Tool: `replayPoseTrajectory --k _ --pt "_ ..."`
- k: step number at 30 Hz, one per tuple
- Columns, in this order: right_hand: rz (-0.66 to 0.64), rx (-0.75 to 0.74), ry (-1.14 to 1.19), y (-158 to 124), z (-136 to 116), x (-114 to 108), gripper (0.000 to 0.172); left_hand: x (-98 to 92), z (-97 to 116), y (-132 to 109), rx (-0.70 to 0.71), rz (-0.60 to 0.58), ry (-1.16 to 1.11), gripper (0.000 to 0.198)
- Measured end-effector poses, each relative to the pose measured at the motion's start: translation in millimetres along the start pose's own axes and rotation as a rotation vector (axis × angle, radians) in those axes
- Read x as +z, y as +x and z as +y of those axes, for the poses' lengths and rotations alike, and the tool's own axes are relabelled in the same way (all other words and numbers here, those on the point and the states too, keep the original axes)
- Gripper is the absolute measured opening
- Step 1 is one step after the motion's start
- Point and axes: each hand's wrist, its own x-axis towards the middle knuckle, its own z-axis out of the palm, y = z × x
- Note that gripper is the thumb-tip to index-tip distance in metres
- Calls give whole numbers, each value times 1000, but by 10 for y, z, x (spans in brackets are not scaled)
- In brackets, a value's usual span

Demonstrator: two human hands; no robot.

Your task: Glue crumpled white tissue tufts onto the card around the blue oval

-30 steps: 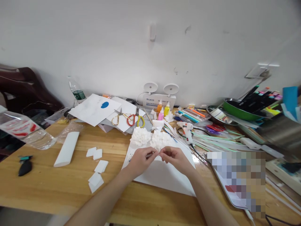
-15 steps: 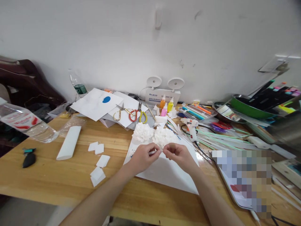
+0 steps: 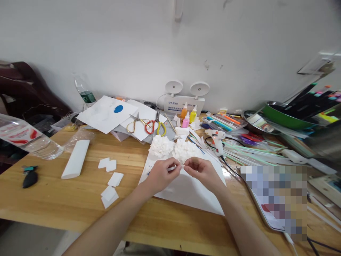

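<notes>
Above a white sheet of paper (image 3: 183,195), my left hand (image 3: 164,174) is closed on a small rolled white piece of paper (image 3: 172,168). My right hand (image 3: 200,171) pinches at the tip of the same piece, its fingertips almost meeting those of the left. Just behind my hands sit two fluffy white paper clusters, the left cluster (image 3: 161,145) and the right cluster (image 3: 183,150). Several small white paper squares (image 3: 115,179) lie on the wooden table to the left. The fingers partly hide the held piece.
A white glue gun (image 3: 218,142) with a cord stands right of the sheet. Scissors (image 3: 161,128), pliers-like tools and paint bottles (image 3: 185,120) are at the back. A tablet (image 3: 262,202) lies on the right, a large water bottle (image 3: 29,137) and a white roll (image 3: 76,159) on the left.
The view has shifted slightly. Both hands stay together over the sheet, with the right fingers a little more open around the small white piece.
</notes>
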Motion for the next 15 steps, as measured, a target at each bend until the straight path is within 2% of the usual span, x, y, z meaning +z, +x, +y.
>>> replayPoseTrajectory --k 9,15 --pt "-46 -56 -48 -7 -19 22 14 5 -4 -6 1 -4 67 17" --pt "-14 -64 -110 -17 -6 39 13 14 5 -5 13 -10 53 18"
